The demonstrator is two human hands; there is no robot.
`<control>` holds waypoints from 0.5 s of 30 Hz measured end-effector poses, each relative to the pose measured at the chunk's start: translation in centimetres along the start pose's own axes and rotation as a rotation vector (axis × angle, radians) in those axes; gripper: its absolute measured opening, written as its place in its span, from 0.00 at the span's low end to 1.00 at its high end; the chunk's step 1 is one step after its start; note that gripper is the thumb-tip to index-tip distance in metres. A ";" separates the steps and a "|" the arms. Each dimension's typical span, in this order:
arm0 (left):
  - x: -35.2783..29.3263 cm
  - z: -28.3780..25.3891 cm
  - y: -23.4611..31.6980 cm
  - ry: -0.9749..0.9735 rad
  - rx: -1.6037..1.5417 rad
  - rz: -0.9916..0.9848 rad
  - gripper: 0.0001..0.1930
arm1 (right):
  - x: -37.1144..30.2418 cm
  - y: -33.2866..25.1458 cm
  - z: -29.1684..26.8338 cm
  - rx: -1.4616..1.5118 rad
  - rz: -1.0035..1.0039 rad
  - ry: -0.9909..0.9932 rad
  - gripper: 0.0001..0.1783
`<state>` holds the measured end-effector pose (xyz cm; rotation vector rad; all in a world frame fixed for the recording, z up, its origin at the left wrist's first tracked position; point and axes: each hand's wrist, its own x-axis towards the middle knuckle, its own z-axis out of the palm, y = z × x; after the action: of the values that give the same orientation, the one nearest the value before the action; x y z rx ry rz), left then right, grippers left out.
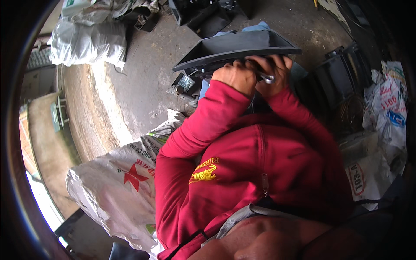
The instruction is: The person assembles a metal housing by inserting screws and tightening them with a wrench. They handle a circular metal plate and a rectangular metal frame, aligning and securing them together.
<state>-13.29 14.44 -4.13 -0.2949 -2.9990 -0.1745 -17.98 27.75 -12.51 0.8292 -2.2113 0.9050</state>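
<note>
A black rectangular casing [242, 43] with a raised rim lies tilted in front of me, with blue cloth [256, 27] showing behind it. My left hand [236, 77] is closed against its near edge; the fingertips are hidden, so what they grip does not show. Beside it, my right hand [274, 74] has its fingers curled around a shiny metal hand tool [268, 79]. Only the tool's rounded end shows, sticking out between the two hands, and its exact kind is unclear.
Small metal parts [186, 83] lie on the grey floor [149, 65] left of the casing. More black casings [206, 15] stand farther off and at right. White sacks [115, 177] flank me on both sides, and a white plastic bag [89, 41] sits far left.
</note>
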 end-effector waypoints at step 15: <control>-3.2 0.5 -2.1 0.342 -0.394 -0.158 0.05 | 1.0 -0.9 -0.7 0.044 -0.005 -0.058 0.22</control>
<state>-10.69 11.85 -5.29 -0.0520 -2.6257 -0.7528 -17.76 27.39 -11.03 0.8913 -2.2454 0.9411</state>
